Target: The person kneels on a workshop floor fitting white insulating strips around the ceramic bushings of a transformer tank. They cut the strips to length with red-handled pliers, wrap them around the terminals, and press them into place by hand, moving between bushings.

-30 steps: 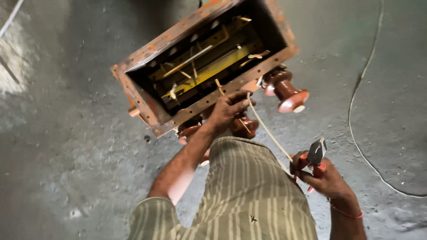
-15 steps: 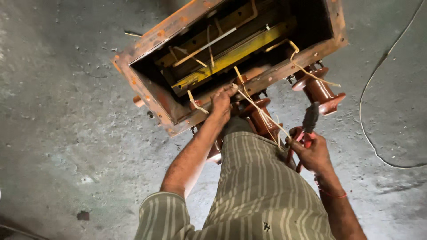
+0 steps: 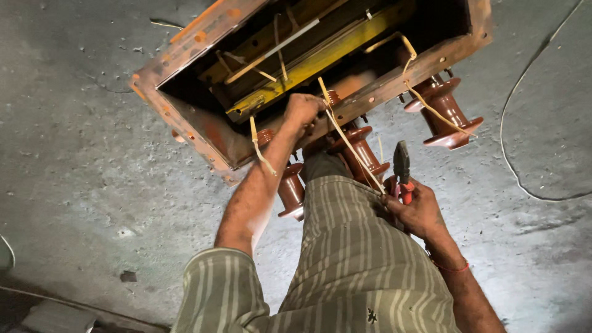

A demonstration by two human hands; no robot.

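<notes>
A rusty open metal tank (image 3: pixel 185 117) stands on the concrete floor, with yellow bars and cream-sleeved wires inside. Brown ribbed insulators (image 3: pixel 445 111) stick out of its near wall. My left hand (image 3: pixel 303 111) rests on the tank's near rim, fingers closed around a cream-sleeved wire (image 3: pixel 348 145) that runs down toward my right hand. My right hand (image 3: pixel 418 209) grips red-handled pliers (image 3: pixel 402 169), jaws pointing up, just beside a middle insulator (image 3: pixel 364 157). My striped shirt fills the lower middle.
A thin white cable (image 3: pixel 515 166) curves over the grey floor at the right. Another brown insulator (image 3: pixel 290 188) hangs under my left forearm. A small dark scrap (image 3: pixel 128 276) lies on the floor at lower left.
The view has moved closer to the tank. My left hand shifted along the rim onto the wire, and my right hand brought the pliers up and in toward the insulators.
</notes>
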